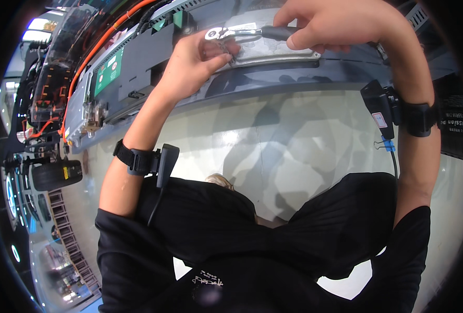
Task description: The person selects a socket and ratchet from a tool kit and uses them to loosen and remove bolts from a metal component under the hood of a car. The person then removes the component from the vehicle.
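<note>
My right hand point(328, 26) is wrapped round the dark handle of a ratchet wrench point(247, 32), which lies roughly level and points left. Its silver round head sits just above the fingers of my left hand point(200, 62). Those fingers are curled in beneath the head, with the thumb reaching to the right. What they hold is partly hidden and too blurred to name. Below both hands is a silver metal cover point(278, 52) with a bolted edge, set in a grey housing.
A black box-shaped module point(142, 60) and a green labelled panel point(109, 70) are left of my hands. Orange cables point(88, 55) run along the far left. A tyre point(56, 175) stands lower left. The grey housing's edge point(231, 94) curves above the pale floor point(262, 141).
</note>
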`<state>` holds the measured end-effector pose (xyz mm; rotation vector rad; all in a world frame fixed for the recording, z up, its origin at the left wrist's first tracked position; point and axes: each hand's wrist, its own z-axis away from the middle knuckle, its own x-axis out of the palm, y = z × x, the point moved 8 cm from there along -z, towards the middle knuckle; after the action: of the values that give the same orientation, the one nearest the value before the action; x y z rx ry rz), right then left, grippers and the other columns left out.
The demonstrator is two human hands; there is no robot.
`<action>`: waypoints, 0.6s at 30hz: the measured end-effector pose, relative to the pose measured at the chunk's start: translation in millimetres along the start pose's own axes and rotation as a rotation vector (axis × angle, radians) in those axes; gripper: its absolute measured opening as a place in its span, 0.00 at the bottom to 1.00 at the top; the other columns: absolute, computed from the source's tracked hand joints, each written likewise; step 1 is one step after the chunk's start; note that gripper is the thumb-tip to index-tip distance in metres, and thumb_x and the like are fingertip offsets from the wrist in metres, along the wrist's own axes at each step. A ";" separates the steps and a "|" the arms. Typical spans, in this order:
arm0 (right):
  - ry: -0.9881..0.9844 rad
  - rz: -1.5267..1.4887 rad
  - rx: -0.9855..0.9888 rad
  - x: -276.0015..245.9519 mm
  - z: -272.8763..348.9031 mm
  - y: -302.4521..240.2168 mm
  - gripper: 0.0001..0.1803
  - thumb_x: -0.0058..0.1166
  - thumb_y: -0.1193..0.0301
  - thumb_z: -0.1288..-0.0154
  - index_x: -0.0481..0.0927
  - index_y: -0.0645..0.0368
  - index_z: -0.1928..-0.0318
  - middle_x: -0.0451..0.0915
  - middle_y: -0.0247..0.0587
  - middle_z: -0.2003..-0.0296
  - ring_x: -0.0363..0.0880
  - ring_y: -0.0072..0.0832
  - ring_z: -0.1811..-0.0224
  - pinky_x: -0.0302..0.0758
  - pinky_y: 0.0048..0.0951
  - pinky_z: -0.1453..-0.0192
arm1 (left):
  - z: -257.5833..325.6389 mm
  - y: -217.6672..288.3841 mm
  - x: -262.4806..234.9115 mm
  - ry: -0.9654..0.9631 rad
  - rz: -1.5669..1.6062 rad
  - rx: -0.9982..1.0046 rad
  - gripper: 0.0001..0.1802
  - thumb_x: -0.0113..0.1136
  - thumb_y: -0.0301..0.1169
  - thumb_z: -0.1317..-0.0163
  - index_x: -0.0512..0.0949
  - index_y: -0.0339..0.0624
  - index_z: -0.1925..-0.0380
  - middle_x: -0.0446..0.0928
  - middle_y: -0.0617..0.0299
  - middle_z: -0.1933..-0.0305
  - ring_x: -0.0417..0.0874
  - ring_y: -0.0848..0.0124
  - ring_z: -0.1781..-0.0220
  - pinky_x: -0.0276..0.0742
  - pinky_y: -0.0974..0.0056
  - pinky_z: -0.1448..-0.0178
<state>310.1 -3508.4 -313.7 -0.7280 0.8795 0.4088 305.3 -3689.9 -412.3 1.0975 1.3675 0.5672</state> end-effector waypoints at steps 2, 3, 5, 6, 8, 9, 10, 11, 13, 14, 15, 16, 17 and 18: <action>-0.008 -0.010 -0.013 0.4 0.6 0.0 0.30 0.52 0.58 0.39 0.75 0.63 0.41 0.84 0.48 0.60 0.83 0.34 0.60 0.77 0.30 0.54 | 3.4 -2.6 -1.6 -0.010 -0.038 -0.025 0.11 0.65 0.22 0.41 0.79 0.30 0.58 0.84 0.57 0.59 0.83 0.79 0.58 0.78 0.71 0.48; -0.008 -0.008 0.035 1.7 -0.5 1.8 0.29 0.52 0.58 0.39 0.75 0.63 0.42 0.84 0.46 0.61 0.83 0.33 0.62 0.77 0.30 0.56 | 2.4 2.1 -2.0 0.061 -0.181 -0.040 0.09 0.65 0.22 0.40 0.80 0.30 0.61 0.85 0.59 0.63 0.83 0.79 0.61 0.78 0.71 0.50; 0.003 0.008 0.182 6.0 -6.5 2.5 0.27 0.52 0.59 0.39 0.76 0.63 0.44 0.83 0.43 0.65 0.82 0.31 0.65 0.77 0.29 0.58 | -2.5 10.8 -1.4 0.155 -0.419 -0.163 0.08 0.65 0.23 0.40 0.80 0.31 0.62 0.85 0.60 0.65 0.84 0.79 0.63 0.78 0.72 0.51; 0.004 -0.014 0.140 4.1 -4.7 2.6 0.26 0.52 0.59 0.39 0.77 0.63 0.45 0.83 0.41 0.67 0.81 0.29 0.67 0.76 0.29 0.59 | -2.1 14.5 -5.1 0.207 -0.543 -0.224 0.07 0.64 0.23 0.40 0.80 0.31 0.63 0.84 0.61 0.66 0.84 0.79 0.63 0.78 0.72 0.52; 0.000 -0.061 0.056 1.9 -1.4 2.6 0.24 0.52 0.59 0.39 0.78 0.63 0.48 0.82 0.38 0.71 0.80 0.27 0.70 0.76 0.28 0.62 | -2.3 11.4 1.6 0.168 -0.320 -0.138 0.07 0.63 0.25 0.38 0.81 0.33 0.61 0.85 0.60 0.63 0.83 0.77 0.60 0.78 0.71 0.50; 0.018 -0.007 0.134 5.2 -6.3 3.0 0.24 0.52 0.59 0.39 0.78 0.63 0.48 0.82 0.38 0.71 0.80 0.27 0.70 0.76 0.28 0.62 | -2.5 10.5 7.0 0.144 -0.086 -0.040 0.07 0.63 0.25 0.38 0.81 0.33 0.61 0.85 0.60 0.63 0.83 0.77 0.59 0.78 0.71 0.49; 0.022 0.020 0.171 5.8 -7.0 4.6 0.24 0.52 0.59 0.39 0.79 0.63 0.48 0.82 0.38 0.71 0.80 0.26 0.70 0.75 0.27 0.62 | -2.3 11.2 8.0 0.118 0.149 0.058 0.07 0.63 0.25 0.37 0.81 0.33 0.61 0.85 0.60 0.62 0.83 0.77 0.58 0.78 0.71 0.49; 0.024 0.048 0.207 6.3 -7.8 5.7 0.24 0.52 0.59 0.39 0.79 0.63 0.48 0.82 0.38 0.71 0.80 0.26 0.71 0.75 0.27 0.63 | 1.9 5.1 6.5 0.050 0.172 0.035 0.08 0.61 0.25 0.36 0.81 0.32 0.59 0.85 0.58 0.59 0.82 0.77 0.55 0.78 0.69 0.47; -0.024 0.003 0.208 8.9 -7.6 8.2 0.24 0.53 0.59 0.40 0.79 0.63 0.48 0.82 0.37 0.72 0.79 0.25 0.72 0.75 0.26 0.64 | 3.0 3.8 4.3 0.038 0.035 -0.002 0.09 0.61 0.26 0.36 0.81 0.32 0.59 0.85 0.58 0.60 0.82 0.78 0.57 0.78 0.69 0.48; -0.055 -0.041 0.213 8.1 -6.5 10.1 0.25 0.53 0.59 0.40 0.79 0.63 0.48 0.82 0.37 0.72 0.79 0.25 0.72 0.75 0.26 0.65 | 3.2 3.1 4.7 0.032 -0.034 -0.020 0.09 0.62 0.26 0.36 0.81 0.31 0.59 0.85 0.58 0.61 0.82 0.78 0.58 0.78 0.69 0.49; -0.110 -0.132 0.208 2.5 -8.9 9.6 0.25 0.53 0.59 0.40 0.79 0.63 0.47 0.82 0.36 0.72 0.78 0.24 0.73 0.75 0.25 0.66 | 5.6 9.4 0.9 0.104 -0.148 -0.070 0.10 0.64 0.28 0.38 0.82 0.31 0.60 0.85 0.60 0.64 0.82 0.79 0.61 0.78 0.70 0.51; -0.075 -0.083 0.172 4.8 -9.9 9.5 0.24 0.54 0.59 0.40 0.79 0.63 0.48 0.81 0.35 0.73 0.78 0.24 0.74 0.75 0.25 0.67 | 5.4 9.3 2.0 0.133 -0.202 -0.073 0.10 0.65 0.29 0.38 0.83 0.31 0.62 0.85 0.61 0.66 0.82 0.79 0.63 0.78 0.70 0.52; -0.040 -0.033 0.138 8.8 -11.0 8.1 0.24 0.54 0.59 0.41 0.79 0.63 0.48 0.81 0.34 0.74 0.77 0.23 0.75 0.74 0.24 0.68 | 3.7 7.7 2.6 0.162 -0.255 -0.076 0.11 0.66 0.30 0.39 0.83 0.31 0.63 0.85 0.61 0.68 0.81 0.79 0.64 0.78 0.71 0.53; 0.002 0.019 0.106 9.8 -9.0 6.8 0.24 0.54 0.60 0.41 0.80 0.63 0.49 0.81 0.33 0.75 0.77 0.22 0.77 0.74 0.24 0.69 | -1.3 9.8 -0.4 0.194 -0.313 -0.067 0.11 0.67 0.30 0.40 0.83 0.31 0.64 0.85 0.62 0.70 0.81 0.79 0.66 0.78 0.71 0.54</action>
<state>306.8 -3509.9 -328.2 -0.6232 0.9042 0.3755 306.5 -3685.7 -403.4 0.7684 1.6393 0.4933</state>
